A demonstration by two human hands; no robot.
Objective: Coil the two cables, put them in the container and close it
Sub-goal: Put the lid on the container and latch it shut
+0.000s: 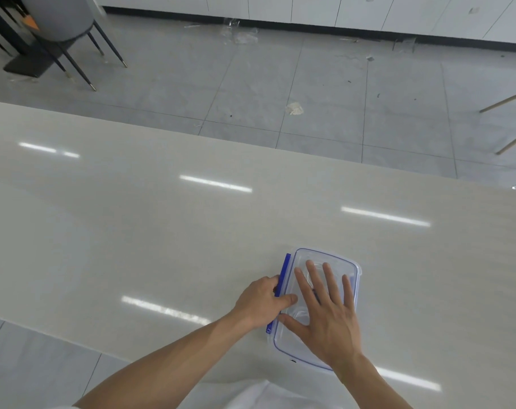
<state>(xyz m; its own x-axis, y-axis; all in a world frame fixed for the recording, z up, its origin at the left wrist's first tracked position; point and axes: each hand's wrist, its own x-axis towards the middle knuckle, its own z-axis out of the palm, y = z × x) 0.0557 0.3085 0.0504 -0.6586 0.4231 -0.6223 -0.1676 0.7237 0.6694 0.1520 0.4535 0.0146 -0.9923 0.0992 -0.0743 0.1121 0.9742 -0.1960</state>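
Observation:
A clear rectangular plastic container (292,348) with a blue-edged lid lies on the white table near its front edge. The lid is on top of it. My right hand (324,311) lies flat on the lid with its fingers spread. My left hand (264,301) grips the blue clip (284,271) along the container's left side, thumb on the lid's edge. Pale coiled cable shows faintly through the lid under my right hand; how many cables are inside is hard to tell.
The glossy white table (162,231) stretches far to the left and back. Beyond its far edge is grey tiled floor with scraps of litter. A grey chair (62,22) stands at the back left, and pale chair legs (510,122) at the right.

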